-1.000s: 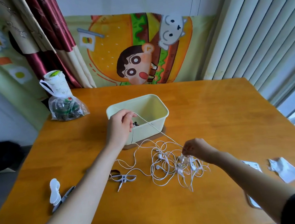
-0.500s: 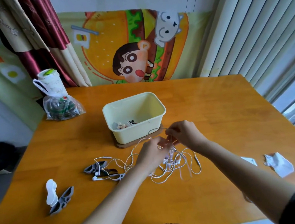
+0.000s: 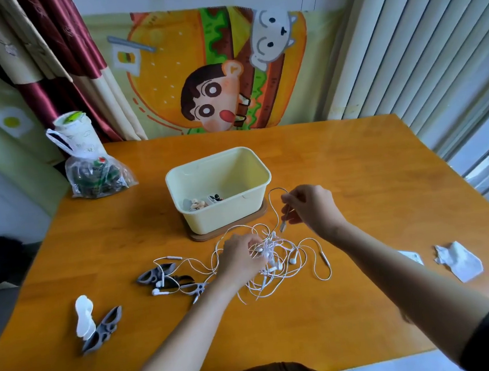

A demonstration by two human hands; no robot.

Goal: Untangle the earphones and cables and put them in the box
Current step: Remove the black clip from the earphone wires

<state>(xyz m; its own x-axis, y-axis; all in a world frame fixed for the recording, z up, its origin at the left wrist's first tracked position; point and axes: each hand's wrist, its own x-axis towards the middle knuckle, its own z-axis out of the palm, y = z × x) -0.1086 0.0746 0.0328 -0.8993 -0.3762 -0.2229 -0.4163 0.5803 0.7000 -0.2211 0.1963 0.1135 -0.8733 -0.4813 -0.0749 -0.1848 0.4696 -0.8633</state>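
While left fingers (image 3: 252,245) grip the tangle (image 3: 286,270), right fingers (image 3: 293,204) pinch one cable end (image 3: 283,225).

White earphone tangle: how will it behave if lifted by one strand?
The earphone tangle is probably floppy: it droops in a loop where the right hand pinches it. Likely light: thin cord. Would probably rise as one clump; loops interlock.

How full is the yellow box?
Nearly empty. The box holds only a few small bits on its floor, too small to identify. The tangled white earphones lie outside, on the table.
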